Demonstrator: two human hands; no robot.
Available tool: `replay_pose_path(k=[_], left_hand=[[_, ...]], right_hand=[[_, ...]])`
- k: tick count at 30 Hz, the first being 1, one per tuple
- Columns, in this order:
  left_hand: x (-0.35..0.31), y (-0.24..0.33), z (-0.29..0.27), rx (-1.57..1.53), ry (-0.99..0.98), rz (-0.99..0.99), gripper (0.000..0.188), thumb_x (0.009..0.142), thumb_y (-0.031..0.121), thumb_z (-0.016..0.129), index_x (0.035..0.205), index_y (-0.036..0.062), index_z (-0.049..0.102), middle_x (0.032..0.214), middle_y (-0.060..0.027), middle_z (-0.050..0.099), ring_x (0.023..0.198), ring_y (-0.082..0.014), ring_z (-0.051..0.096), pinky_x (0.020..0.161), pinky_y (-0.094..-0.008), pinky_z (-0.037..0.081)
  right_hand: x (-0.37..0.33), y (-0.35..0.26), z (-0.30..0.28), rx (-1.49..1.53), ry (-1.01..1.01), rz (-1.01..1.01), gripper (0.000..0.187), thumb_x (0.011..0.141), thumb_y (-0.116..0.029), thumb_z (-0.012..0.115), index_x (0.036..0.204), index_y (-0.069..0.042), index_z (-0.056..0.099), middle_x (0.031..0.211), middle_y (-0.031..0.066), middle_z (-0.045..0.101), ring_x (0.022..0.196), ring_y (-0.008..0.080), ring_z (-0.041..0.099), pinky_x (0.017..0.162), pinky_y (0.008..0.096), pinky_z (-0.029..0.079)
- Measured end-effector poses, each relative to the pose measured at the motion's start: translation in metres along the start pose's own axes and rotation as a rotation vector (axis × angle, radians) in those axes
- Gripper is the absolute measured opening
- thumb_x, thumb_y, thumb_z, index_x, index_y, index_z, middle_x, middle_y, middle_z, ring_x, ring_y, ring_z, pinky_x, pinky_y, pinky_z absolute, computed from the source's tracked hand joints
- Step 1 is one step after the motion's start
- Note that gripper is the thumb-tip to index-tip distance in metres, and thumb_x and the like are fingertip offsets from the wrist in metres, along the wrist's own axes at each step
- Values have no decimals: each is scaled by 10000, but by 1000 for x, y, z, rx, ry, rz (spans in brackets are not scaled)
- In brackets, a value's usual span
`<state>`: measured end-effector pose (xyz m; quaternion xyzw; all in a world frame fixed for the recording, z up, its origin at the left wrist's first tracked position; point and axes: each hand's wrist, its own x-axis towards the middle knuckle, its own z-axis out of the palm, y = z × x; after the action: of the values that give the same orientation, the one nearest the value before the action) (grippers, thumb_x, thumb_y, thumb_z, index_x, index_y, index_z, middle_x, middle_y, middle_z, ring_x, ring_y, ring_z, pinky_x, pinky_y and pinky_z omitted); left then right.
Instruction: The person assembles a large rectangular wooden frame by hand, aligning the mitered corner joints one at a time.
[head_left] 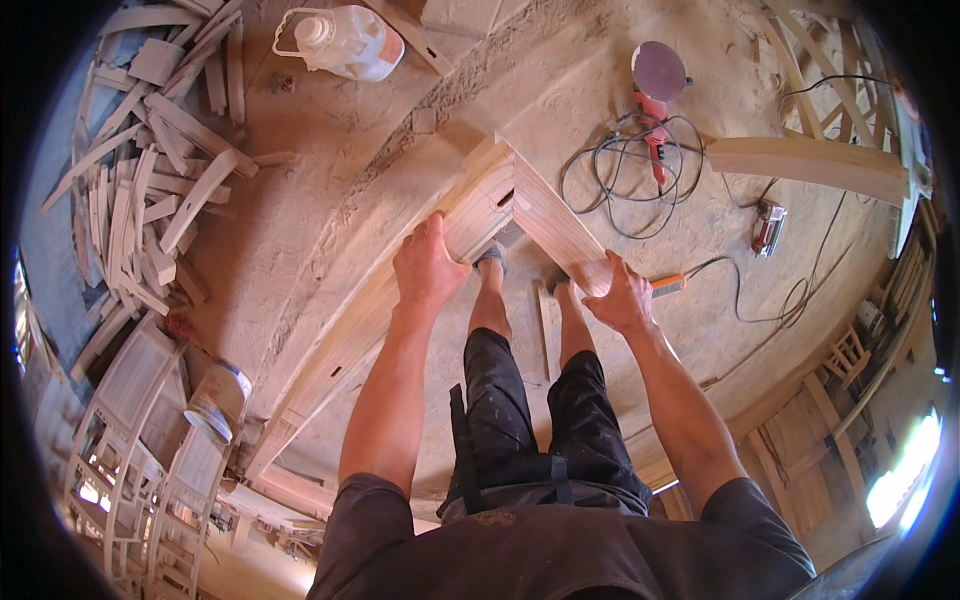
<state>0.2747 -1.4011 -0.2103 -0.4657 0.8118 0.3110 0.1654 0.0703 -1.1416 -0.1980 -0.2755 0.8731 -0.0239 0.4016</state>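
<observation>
Two pale wooden boards meet at an angled corner in front of me. The long board (pixel 350 335) stretches from that corner down to the lower left, with a small dark slot near the joint and another further along. A shorter board (pixel 548 222) slants from the corner toward my right foot. My left hand (pixel 430 265) is closed over the upper edge of the long board. Wrapped around the near end of the short board is my right hand (pixel 622 294). The undersides of both boards are hidden.
A red disc sander (pixel 655 125) with coiled cable lies beyond the corner. An orange-handled tool (pixel 668 285) is beside my right hand, and a small power tool (pixel 768 228) lies farther right. Wood offcuts (pixel 150 190), a bucket (pixel 220 397) and a plastic jug (pixel 360 45) are leftward.
</observation>
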Motion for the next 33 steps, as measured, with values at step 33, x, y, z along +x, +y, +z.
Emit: replay_pose_path(k=[33], left_hand=[[-9, -9, 6, -41, 60, 29, 773, 664, 213, 882, 1337, 50, 539, 1196, -218, 688, 1095, -402, 668, 920, -497, 543]], right_hand=[[0, 1, -1, -10, -24, 1, 942, 635, -276, 891, 1465, -59, 503, 1257, 239, 702, 1138, 421, 685, 982, 488, 541]])
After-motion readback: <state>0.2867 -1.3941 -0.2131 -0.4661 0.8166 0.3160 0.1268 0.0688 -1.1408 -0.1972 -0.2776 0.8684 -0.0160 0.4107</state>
